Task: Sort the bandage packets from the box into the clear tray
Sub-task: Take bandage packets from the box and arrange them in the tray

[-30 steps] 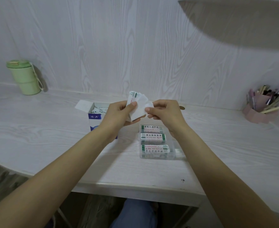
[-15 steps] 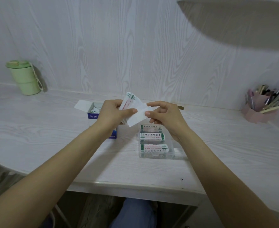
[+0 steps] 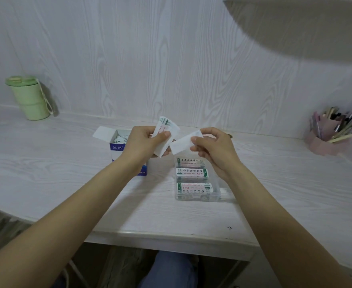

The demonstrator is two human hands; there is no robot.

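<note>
The left hand [image 3: 143,142] pinches a fan of bandage packets [image 3: 166,134]; the right hand [image 3: 212,146] pinches one packet [image 3: 183,143] above the clear tray [image 3: 218,194]. Green Chinese print on them and the blue box [image 3: 116,147] is too small to read.

single head-worn wide-angle view, looks forward and down over desk [image 3: 46,173] toward wall [image 3: 150,59]; forearms enter from bottom edge, hands close, mid-frame; no second view.

Both bare forearms stretched forward, left hand [image 3: 145,141] with thumb pressed across curled fingers, right hand [image 3: 213,146] raised beside it, thumb and forefinger pinched together
</note>
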